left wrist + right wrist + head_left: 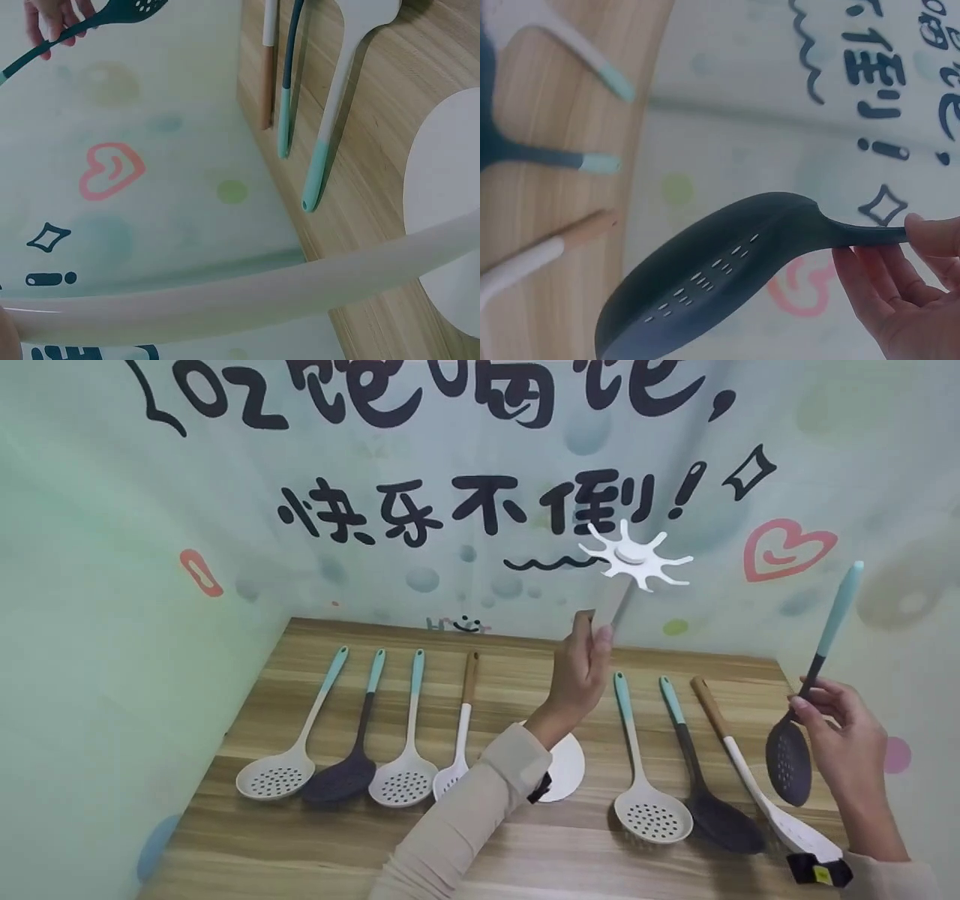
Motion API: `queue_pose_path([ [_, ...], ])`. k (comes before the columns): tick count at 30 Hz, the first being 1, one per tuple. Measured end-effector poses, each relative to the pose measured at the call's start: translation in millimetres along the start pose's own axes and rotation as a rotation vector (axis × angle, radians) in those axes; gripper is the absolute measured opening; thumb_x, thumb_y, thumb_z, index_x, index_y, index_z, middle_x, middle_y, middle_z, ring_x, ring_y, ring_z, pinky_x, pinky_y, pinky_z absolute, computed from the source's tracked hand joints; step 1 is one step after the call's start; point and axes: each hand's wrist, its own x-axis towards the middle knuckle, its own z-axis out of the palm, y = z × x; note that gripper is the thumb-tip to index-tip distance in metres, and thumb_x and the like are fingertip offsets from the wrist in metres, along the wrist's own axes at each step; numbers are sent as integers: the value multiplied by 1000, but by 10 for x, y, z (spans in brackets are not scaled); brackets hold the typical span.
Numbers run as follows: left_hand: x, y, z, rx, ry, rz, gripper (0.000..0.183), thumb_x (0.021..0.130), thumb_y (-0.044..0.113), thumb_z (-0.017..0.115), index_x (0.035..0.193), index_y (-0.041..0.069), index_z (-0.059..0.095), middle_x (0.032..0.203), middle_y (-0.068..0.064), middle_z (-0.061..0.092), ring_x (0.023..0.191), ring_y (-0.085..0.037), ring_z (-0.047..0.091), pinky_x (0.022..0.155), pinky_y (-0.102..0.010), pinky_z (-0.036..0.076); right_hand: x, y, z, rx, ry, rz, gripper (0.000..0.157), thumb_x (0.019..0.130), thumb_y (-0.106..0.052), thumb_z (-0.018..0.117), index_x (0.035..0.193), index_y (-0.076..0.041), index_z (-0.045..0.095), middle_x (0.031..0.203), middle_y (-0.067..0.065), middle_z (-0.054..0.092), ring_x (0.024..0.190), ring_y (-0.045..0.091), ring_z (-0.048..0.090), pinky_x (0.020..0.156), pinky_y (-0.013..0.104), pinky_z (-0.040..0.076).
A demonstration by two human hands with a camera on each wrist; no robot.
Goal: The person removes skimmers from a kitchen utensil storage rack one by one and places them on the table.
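My left hand grips the white pole of a utensil rack close below its star-shaped hook top. A white round base lies on the tabletop, partly hidden by my left forearm; the pole overlaps it in the left wrist view. At the far right, my right hand pinches a dark slotted spoon at its neck between thumb and fingers. The spoon hangs bowl down in the air, its teal handle pointing up. Its slots show clearly in the right wrist view.
Left of the rack lie a beige skimmer, a dark utensil, another beige skimmer and a white wooden-handled utensil. Right of it lie a beige skimmer, a dark spoon and a white wooden-handled turner. A printed cloth stands behind.
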Motion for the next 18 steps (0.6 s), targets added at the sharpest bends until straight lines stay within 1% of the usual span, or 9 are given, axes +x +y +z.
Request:
queue_pose_path([
  [3, 9, 4, 3, 5, 3, 8, 55, 100, 44, 20, 107, -5, 43, 73, -11, 51, 59, -7, 41, 53, -14, 36, 14, 122, -79, -102, 2, 12, 35, 90, -12, 60, 123, -3, 55, 85, -31, 51, 78, -16, 52, 72, -2, 39],
  [6, 6, 2, 4, 8, 2, 9, 55, 100, 44, 20, 107, -5, 43, 74, -11, 51, 59, -8, 41, 53, -14, 36, 28, 259, -140, -181, 3, 26, 36, 91, -15, 58, 125, -2, 53, 83, -34, 46, 75, -20, 48, 69, -3, 38],
  [10, 6, 4, 1, 4, 2, 7, 54, 101, 43, 20, 107, -5, 43, 73, -10, 50, 59, -8, 41, 54, -15, 36, 62, 429, -218, -254, -15, 65, 39, 93, -17, 56, 128, -2, 51, 85, -26, 49, 69, -22, 45, 65, -3, 38],
  [12, 6, 6, 0, 4, 3, 4, 53, 101, 44, 20, 107, -4, 43, 72, -10, 50, 59, -7, 40, 53, -15, 36, 80, 508, -242, -285, -22, 88, 40, 93, -18, 55, 129, -2, 49, 90, -11, 59, 67, -22, 43, 63, -2, 37],
  [14, 6, 10, -3, 9, 6, 2, 54, 100, 44, 19, 106, -4, 43, 70, -9, 49, 57, -7, 39, 52, -15, 35, 98, 587, -259, -317, -27, 112, 40, 94, -18, 54, 131, -3, 48, 98, 6, 63, 65, -23, 40, 61, -1, 35],
  [16, 7, 11, -4, 14, 7, 1, 54, 100, 45, 19, 106, -4, 43, 68, -9, 49, 57, -6, 39, 52, -14, 34, 115, 669, -270, -343, -30, 132, 40, 95, -17, 53, 132, -3, 47, 107, 21, 61, 64, -24, 37, 59, 0, 33],
  [17, 7, 12, -6, 15, 7, 0, 54, 100, 45, 19, 106, -4, 43, 67, -8, 48, 57, -6, 38, 51, -14, 33, 123, 712, -277, -350, -31, 139, 40, 95, -16, 52, 132, -2, 47, 112, 26, 59, 63, -24, 36, 59, 0, 33],
  [18, 7, 14, -8, 18, 8, 0, 55, 100, 45, 19, 105, -3, 43, 66, -8, 47, 56, -6, 38, 51, -14, 32, 133, 758, -284, -359, -33, 146, 39, 95, -15, 52, 131, -2, 47, 112, 27, 59, 62, -24, 35, 58, 0, 33],
])
